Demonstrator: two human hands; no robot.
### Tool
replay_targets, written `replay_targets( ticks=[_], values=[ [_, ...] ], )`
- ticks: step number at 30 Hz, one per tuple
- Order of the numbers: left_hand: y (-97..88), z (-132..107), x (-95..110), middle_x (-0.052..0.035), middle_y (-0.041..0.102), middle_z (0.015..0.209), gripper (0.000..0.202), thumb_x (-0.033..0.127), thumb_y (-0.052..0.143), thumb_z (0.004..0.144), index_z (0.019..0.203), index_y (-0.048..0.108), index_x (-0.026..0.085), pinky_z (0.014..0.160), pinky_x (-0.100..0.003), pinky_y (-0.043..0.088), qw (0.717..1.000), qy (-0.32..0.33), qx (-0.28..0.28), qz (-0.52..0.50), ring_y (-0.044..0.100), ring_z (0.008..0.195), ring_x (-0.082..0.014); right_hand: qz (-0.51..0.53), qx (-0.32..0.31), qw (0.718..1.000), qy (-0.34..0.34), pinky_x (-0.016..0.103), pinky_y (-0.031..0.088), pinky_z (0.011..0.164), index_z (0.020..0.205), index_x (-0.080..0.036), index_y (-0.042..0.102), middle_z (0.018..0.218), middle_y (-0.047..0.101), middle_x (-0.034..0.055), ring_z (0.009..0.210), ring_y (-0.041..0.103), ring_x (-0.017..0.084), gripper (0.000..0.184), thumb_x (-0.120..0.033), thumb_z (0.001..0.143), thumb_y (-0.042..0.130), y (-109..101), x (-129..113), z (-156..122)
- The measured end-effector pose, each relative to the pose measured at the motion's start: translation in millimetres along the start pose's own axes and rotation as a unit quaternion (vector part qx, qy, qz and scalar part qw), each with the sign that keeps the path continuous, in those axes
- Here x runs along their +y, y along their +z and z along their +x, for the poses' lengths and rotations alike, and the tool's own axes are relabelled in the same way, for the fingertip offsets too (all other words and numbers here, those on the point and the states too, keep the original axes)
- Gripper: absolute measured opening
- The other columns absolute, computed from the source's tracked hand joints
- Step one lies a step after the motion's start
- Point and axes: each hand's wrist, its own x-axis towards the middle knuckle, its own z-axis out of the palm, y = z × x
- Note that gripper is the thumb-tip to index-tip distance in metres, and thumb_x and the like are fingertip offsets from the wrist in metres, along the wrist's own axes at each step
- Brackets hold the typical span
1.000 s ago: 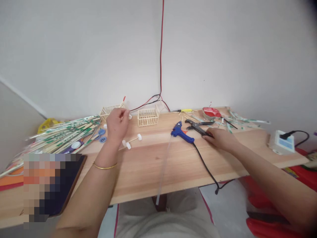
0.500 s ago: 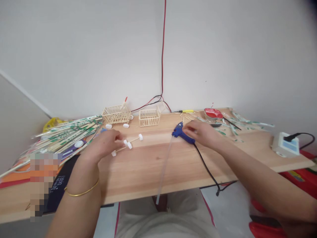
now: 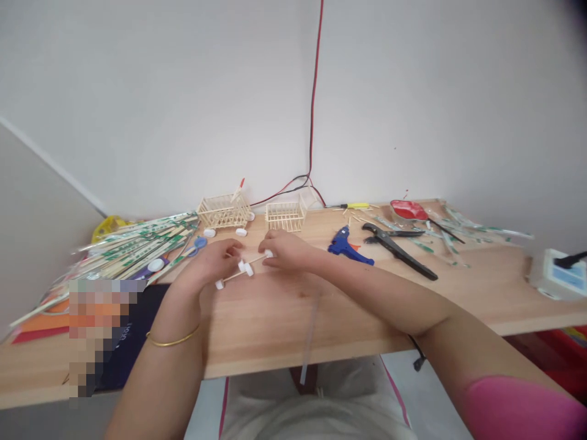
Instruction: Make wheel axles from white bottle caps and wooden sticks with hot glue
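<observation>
Wheeled sticks (image 3: 248, 269), two thin wooden rods tipped with small white wheels, lie nearly end to end on the wooden table (image 3: 367, 305). They sit a little left of its middle and slant from near-left to far-right. They rest directly between the two hands.

The left hand (image 3: 208, 264) comes in over the nearer rod with its fingers bent and drawn together. The fingertips sit by the pair of wheels where the rods meet. Whether it truly grips the wood or only rests on it cannot be told. A gold bangle (image 3: 174, 340) circles that wrist.

The right hand (image 3: 285, 250) reaches across from the other side. Its fingers are bunched and pinch the white wheel at the far end of the farther rod.

Just beyond the hands stand two small stick-built baskets (image 3: 224, 211), side by side near the wall, with two loose white wheels (image 3: 210, 233) in front of the left one. A heap of wrapped chopsticks (image 3: 137, 244) spreads to the left.

To the right of the right hand, and apart from it, a blue glue gun (image 3: 348, 245) lies on the table. Black pliers (image 3: 398, 245) lie past it, and a red dish (image 3: 408, 209) sits farther back.
</observation>
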Motion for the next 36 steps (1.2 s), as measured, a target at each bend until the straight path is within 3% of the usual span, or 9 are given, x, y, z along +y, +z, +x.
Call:
replay_targets(
  ticks=[5,10,17,21,25,30,34,36],
  values=[
    [0.5,6,-16,-0.0061,0.068,0.094,0.034,0.024,0.050,0.071,0.102,0.063,0.017,0.073,-0.027,0.047,0.998,0.043,0.043,-0.035,0.063,0.083,-0.0183,-0.029,-0.035,0.999,-0.001,0.028,0.039,0.078,0.082,-0.015,0.067,0.093,0.062,0.0095,0.087,0.056,0.018,0.014,-0.019,0.080,0.054,5,-3,14],
    [-3.5,5,-20,-0.0074,0.068,0.098,0.033,0.026,0.050,0.075,0.103,0.062,0.016,0.075,-0.028,0.046,0.997,0.035,0.070,-0.016,0.063,0.084,-0.0190,-0.044,-0.032,0.998,0.016,0.026,0.039,0.074,0.084,-0.013,0.065,0.091,0.064,0.0105,0.083,0.057,0.017,0.017,-0.017,0.081,0.049,6,-6,26],
    [-8.6,-3,-6,-0.0060,0.069,0.089,0.029,0.035,0.041,0.084,0.090,0.065,0.019,0.071,-0.029,0.041,0.963,0.014,0.258,0.075,0.061,0.083,-0.0208,-0.060,-0.008,0.998,0.012,0.027,0.038,0.072,0.084,-0.014,0.066,0.092,0.065,0.0098,0.085,0.058,0.019,0.018,-0.020,0.084,0.049,18,-17,47],
    [-5.7,-6,1,-0.0070,0.068,0.083,0.035,0.039,0.034,0.088,0.083,0.062,0.018,0.066,-0.028,0.038,0.952,0.013,0.290,0.098,0.060,0.079,-0.0205,-0.069,0.001,0.998,0.014,0.028,0.038,0.071,0.083,-0.014,0.068,0.091,0.066,0.0104,0.084,0.058,0.020,0.024,-0.029,0.087,0.049,20,-19,51],
    [-1.6,-6,5,-0.0073,0.064,0.074,0.038,0.039,0.027,0.091,0.079,0.056,0.018,0.062,-0.028,0.033,0.947,-0.008,0.294,0.130,0.058,0.072,-0.0205,-0.056,0.032,0.998,-0.003,0.029,0.038,0.077,0.089,-0.015,0.068,0.095,0.066,0.0106,0.089,0.058,0.020,0.029,-0.032,0.091,0.045,5,-18,30],
    [5.1,-6,13,-0.0061,0.057,0.066,0.042,0.037,0.020,0.094,0.074,0.053,0.019,0.060,-0.029,0.029,0.930,-0.007,0.328,0.165,0.052,0.066,-0.0193,0.003,0.075,0.997,0.019,0.028,0.041,0.076,0.087,-0.015,0.067,0.088,0.067,0.0091,0.085,0.059,0.017,0.022,-0.029,0.088,0.051,-24,-4,-27],
    [13.7,1,28,-0.0064,0.057,0.067,0.045,0.040,0.026,0.093,0.065,0.054,0.018,0.066,-0.029,0.034,0.932,0.079,0.320,0.149,0.053,0.069,-0.0185,0.040,0.128,0.986,0.096,0.026,0.041,0.071,0.083,-0.015,0.067,0.083,0.067,0.0064,0.078,0.059,0.016,0.018,-0.024,0.086,0.051,-39,19,-65],
    [17.2,10,39,-0.0083,0.062,0.081,0.035,0.035,0.035,0.091,0.076,0.060,0.017,0.076,-0.029,0.037,0.932,0.152,0.300,0.134,0.055,0.082,-0.0197,0.053,0.160,0.978,0.126,0.026,0.041,0.069,0.080,-0.016,0.066,0.082,0.067,0.0053,0.076,0.059,0.016,0.019,-0.023,0.086,0.049,-43,32,-77]
  ],
)
